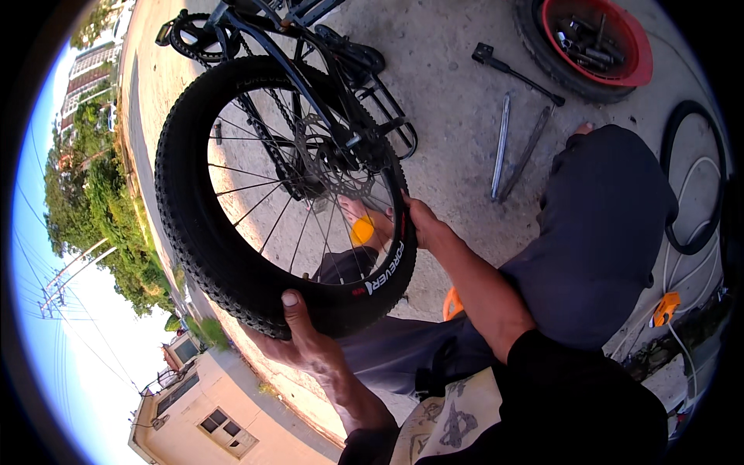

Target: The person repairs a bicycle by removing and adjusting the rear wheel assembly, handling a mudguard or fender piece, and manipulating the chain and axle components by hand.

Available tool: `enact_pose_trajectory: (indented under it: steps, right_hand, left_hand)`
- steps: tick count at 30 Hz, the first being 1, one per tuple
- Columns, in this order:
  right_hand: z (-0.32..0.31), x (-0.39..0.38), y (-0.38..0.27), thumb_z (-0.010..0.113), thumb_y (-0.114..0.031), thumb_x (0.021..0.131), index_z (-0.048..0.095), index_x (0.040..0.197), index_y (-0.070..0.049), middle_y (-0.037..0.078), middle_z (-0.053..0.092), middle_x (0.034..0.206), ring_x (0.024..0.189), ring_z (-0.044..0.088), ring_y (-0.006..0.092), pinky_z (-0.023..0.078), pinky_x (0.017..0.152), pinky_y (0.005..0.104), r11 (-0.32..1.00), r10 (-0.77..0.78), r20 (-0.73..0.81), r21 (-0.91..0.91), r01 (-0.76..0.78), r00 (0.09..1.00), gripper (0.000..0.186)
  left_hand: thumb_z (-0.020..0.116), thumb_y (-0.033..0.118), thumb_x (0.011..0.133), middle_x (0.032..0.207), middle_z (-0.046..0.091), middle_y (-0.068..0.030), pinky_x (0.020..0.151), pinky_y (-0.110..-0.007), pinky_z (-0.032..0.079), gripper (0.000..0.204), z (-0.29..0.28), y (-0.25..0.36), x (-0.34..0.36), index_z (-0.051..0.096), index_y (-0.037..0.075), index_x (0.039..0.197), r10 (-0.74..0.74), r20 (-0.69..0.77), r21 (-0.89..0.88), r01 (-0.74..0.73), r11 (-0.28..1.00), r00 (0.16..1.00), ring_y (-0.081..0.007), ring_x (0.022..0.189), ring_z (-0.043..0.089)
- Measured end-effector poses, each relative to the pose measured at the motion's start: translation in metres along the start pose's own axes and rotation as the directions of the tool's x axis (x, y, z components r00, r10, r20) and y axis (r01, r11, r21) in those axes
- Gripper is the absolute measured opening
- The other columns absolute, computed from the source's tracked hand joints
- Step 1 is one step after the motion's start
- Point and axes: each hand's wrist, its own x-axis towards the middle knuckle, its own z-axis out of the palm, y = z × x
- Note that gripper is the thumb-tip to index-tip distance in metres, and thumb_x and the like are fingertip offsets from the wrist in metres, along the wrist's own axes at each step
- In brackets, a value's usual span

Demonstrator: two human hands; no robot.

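A bicycle wheel with a wide, knobbly black tyre (182, 190) stands tilted in front of me. Its brake disc (345, 170) and hub sit within the black bicycle frame (310, 89). My left hand (302, 333) cups the tyre at its lower edge, thumb up on the sidewall and fingers hidden beneath. At the tyre's right side, my right hand (422, 221) grips its edge by the rim; most of those fingers are out of sight. A round orange reflector (362, 229) shows among the spokes.
Two long metal bars (501, 147) and a black-headed wrench (515, 72) lie on the concrete. Beyond them a red bowl (640, 66) of metal sockets rests on a black tyre (535, 46). A black tube (673, 147), pale hose (711, 260) and orange object (665, 308) are at right.
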Motion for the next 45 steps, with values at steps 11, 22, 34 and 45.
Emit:
enact_pose_trajectory:
  steps: [11, 22, 34, 45]
  right_hand:
    - [-0.008, -0.004, -0.014, 0.047, -0.058, 0.098, 0.059, 0.109, 0.001, 0.017, 0.062, 0.089, 0.082, 0.065, 0.0308, 0.058, 0.077, 0.044, 0.998, -0.058, 0.142, 0.019, 0.056, 0.988, 0.061]
    - [0.026, -0.043, -0.018, 0.035, -0.045, 0.106, 0.05, 0.132, 0.002, 0.019, 0.06, 0.128, 0.112, 0.064, 0.0252, 0.051, 0.099, 0.0367, 0.997, 0.013, 0.15, 0.077, -0.024, 0.989, 0.057]
    - [0.009, 0.002, -0.016, 0.044, -0.046, 0.103, 0.064, 0.109, -0.005, 0.01, 0.066, 0.086, 0.075, 0.068, 0.0222, 0.059, 0.069, 0.036, 0.988, -0.04, 0.087, 0.153, 0.027, 0.995, 0.046]
    - [-0.002, -0.006, -0.019, 0.046, -0.05, 0.101, 0.065, 0.108, -0.006, 0.011, 0.066, 0.089, 0.077, 0.068, 0.0225, 0.059, 0.068, 0.037, 0.998, -0.033, 0.12, -0.042, 0.038, 0.992, 0.049]
  left_hand:
    - [0.071, 0.028, 0.085, 0.098, 0.065, -0.0123, 0.077, -0.029, 0.047, 0.047, 0.008, 0.046, 0.066, 0.062, -0.006, 0.116, 0.041, 0.18, 0.237, -0.083, 0.968, 0.983, -0.0188, 0.085, 0.06]
    - [0.069, 0.02, 0.086, 0.091, 0.068, -0.0125, 0.074, -0.029, 0.05, 0.038, 0.009, 0.055, 0.099, 0.063, -0.007, 0.112, -0.031, 0.269, 0.29, -0.05, 0.956, 0.963, -0.0181, 0.078, 0.063]
    - [0.067, 0.025, 0.083, 0.08, 0.067, -0.0106, 0.065, -0.027, 0.046, 0.038, 0.029, 0.071, 0.136, 0.065, -0.006, 0.104, -0.078, 0.319, 0.485, -0.092, 0.87, 0.945, -0.0157, 0.067, 0.059]
    - [0.067, 0.024, 0.084, 0.074, 0.065, -0.0097, 0.06, -0.026, 0.047, 0.033, 0.038, 0.076, 0.154, 0.064, -0.006, 0.099, -0.125, 0.371, 0.43, -0.051, 0.901, 0.92, -0.0133, 0.063, 0.058]
